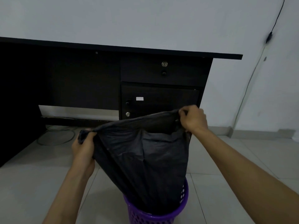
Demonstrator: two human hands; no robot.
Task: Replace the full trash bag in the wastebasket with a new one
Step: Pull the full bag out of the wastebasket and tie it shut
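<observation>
The left hand, in the left middle of the frame, is closed on the edge of a black trash bag; its fingers wrap a bunched piece of the plastic. The right hand, higher and right of the centre, is also closed on the bag's rim, with the fingers curled over a fold of it. Between the two hands the rim is pulled into a long line that rises from left to right, and the mouth of the bag is open toward the camera.

The bag is thin, dark grey to black, slightly shiny, with many soft wrinkles and long folds. It becomes narrow downward, and its lower part goes inside a purple wastebasket at the bottom centre of the frame. The wastebasket is plastic with a smooth rim and a wall full of small holes. It stands on a floor of pale tiles.

Behind the bag stands a dark desk with a drawer and a small door under its right side. Two round metal locks are seen there. On the door is a small white label, but no writing can be read on it. A thin cable runs down the pale wall at the right.
</observation>
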